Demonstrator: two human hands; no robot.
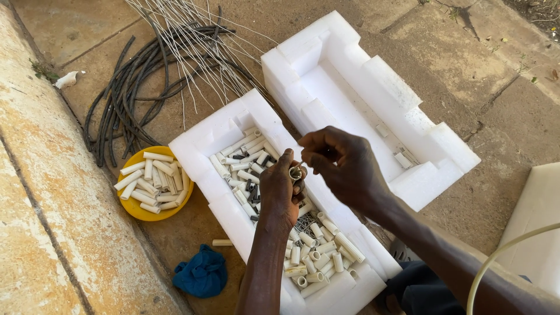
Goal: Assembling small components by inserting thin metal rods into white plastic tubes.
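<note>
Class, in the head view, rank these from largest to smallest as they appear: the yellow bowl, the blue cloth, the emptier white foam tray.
1. Emptier white foam tray
2. Yellow bowl
3. Blue cloth, only slightly smaller than the bowl, and bunched up.

Two white foam packing trays

I see one foam tray [201, 146] of short tubes just right of the yellow bowl [129, 205]; another foam tray [326, 52], nearly bare, lies beyond it.
</note>
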